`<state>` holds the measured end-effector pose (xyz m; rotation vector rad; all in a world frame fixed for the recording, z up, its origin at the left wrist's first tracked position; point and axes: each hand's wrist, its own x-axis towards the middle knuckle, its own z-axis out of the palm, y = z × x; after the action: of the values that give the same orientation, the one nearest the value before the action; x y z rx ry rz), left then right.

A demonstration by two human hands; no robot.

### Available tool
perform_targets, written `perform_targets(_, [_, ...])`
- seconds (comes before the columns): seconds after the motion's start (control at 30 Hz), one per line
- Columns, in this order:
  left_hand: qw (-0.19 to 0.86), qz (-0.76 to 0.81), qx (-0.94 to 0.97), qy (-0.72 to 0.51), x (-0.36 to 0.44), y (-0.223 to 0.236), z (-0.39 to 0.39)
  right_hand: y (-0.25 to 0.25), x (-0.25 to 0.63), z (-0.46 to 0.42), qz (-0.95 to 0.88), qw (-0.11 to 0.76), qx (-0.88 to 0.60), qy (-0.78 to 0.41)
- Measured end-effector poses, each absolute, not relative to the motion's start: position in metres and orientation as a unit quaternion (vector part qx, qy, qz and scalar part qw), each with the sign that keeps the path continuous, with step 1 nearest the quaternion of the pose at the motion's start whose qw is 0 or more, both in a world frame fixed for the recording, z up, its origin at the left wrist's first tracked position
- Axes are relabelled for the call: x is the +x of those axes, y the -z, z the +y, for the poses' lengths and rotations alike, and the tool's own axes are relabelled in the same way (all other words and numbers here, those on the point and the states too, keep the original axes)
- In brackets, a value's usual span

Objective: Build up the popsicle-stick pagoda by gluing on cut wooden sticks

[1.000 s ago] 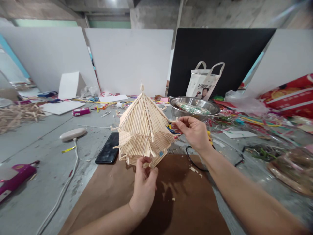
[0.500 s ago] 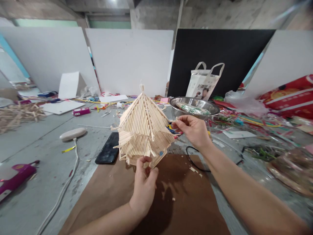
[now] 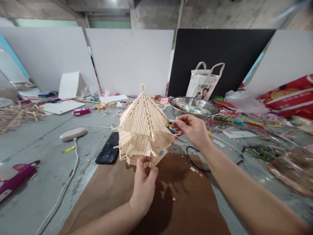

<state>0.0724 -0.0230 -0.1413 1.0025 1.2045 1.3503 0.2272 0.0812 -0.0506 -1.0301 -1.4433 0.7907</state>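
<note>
A small pagoda-like house of pale wooden sticks [image 3: 143, 129] is held up above a brown paper sheet [image 3: 176, 199]. My left hand [image 3: 144, 186] grips its base from below, fingers closed on the bottom edge. My right hand [image 3: 193, 130] pinches a short wooden stick against the right edge of the roof, thumb and forefinger together.
A black phone [image 3: 108, 152] lies left of the house. A steel bowl [image 3: 194, 107] stands behind my right hand, a white tote bag [image 3: 204, 83] beyond it. A white power adapter with cable [image 3: 72, 134], a purple glue gun [image 3: 14, 176], loose sticks [image 3: 17, 114] and colourful clutter lie around.
My right hand has shifted slightly left and up along the roof edge. The house and my left hand stay as they were.
</note>
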Motion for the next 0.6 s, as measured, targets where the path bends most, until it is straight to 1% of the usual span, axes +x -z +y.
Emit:
perform_targets(0.17, [0.502, 0.505, 0.421, -0.562, 0.0708, 0.1431, -0.0223, 0.0505, 0.2264, 0.0814, -0.608, 0.564, -0.435, -0.352])
perform_targets(0.37, [0.498, 0.509, 0.428, -0.556, 0.0711, 0.1442, -0.021, 0.0485, 0.226, 0.0821, -0.614, 0.562, -0.438, -0.339])
perform_targets(0.6, [0.496, 0.526, 0.429, -0.542, 0.0704, 0.1412, -0.0209, 0.0509, 0.2256, 0.0866, -0.604, 0.565, -0.425, -0.368])
